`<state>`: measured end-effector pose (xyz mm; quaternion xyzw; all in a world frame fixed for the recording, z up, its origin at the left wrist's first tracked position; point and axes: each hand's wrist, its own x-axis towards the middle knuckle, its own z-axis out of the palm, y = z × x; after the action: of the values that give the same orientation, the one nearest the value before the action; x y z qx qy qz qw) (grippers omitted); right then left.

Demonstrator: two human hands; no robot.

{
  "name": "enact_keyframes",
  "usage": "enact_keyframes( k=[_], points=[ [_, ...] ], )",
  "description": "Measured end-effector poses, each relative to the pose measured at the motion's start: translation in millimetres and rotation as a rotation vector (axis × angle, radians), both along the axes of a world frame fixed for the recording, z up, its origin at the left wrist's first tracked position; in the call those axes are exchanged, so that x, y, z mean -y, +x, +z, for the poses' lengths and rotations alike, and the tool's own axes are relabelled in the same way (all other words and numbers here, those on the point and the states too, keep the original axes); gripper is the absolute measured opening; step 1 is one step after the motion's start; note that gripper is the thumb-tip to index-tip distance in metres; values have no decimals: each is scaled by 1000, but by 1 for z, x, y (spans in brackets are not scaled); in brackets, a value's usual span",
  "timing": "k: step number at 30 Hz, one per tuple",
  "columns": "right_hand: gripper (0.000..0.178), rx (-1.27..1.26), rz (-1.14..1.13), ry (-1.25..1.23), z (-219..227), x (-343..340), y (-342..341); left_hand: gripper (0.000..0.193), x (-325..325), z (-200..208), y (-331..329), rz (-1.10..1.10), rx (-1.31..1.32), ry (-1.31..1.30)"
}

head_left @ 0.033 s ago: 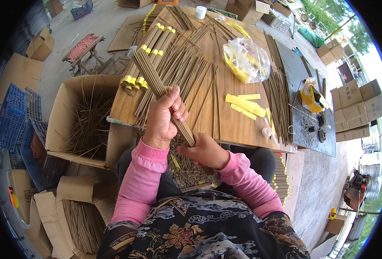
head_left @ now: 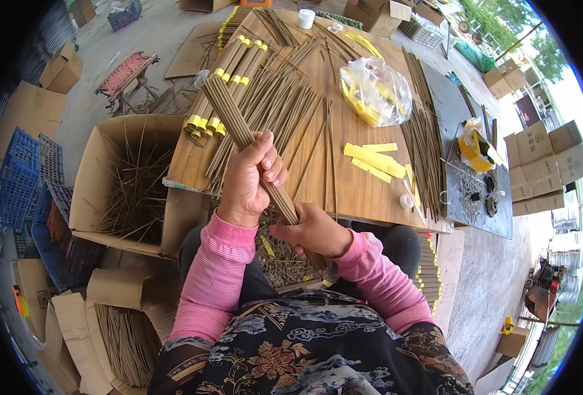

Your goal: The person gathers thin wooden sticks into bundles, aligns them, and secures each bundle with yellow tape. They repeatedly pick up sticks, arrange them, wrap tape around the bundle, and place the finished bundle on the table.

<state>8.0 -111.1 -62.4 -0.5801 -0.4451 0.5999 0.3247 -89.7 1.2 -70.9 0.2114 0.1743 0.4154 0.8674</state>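
Note:
A bundle of thin brown incense sticks (head_left: 231,117) slants from upper left to lower right above the near edge of the wooden table (head_left: 370,191). My left hand (head_left: 250,178) is wrapped round its middle, thumb on top. Lower down, my right hand (head_left: 314,230) is closed round the bundle, with its thumb across the front and its lower end showing below the fingers. Behind the bundle, loose sticks (head_left: 271,99) lie spread over the table. Rolled bundles with yellow paper bands (head_left: 242,62) lie at the left, and yellow paper strips (head_left: 373,160) at the right.
A clear plastic bag (head_left: 378,89) holding yellow paper sits on the table, with a white jar (head_left: 306,18) beyond. Open cardboard boxes of sticks (head_left: 84,191) stand at the left near blue crates (head_left: 20,178). A dark side table (head_left: 452,99) adjoins the right.

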Motion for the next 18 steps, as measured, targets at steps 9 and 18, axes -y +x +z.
enact_keyframes(
  k=[9,18],
  points=[
    [18,-501,66,-204,4,2,7,18,-1,0,-3,-134,282,59],
    [27,363,-131,229,-22,0,1,23,11,0,9,57,-143,-24]
  ],
)
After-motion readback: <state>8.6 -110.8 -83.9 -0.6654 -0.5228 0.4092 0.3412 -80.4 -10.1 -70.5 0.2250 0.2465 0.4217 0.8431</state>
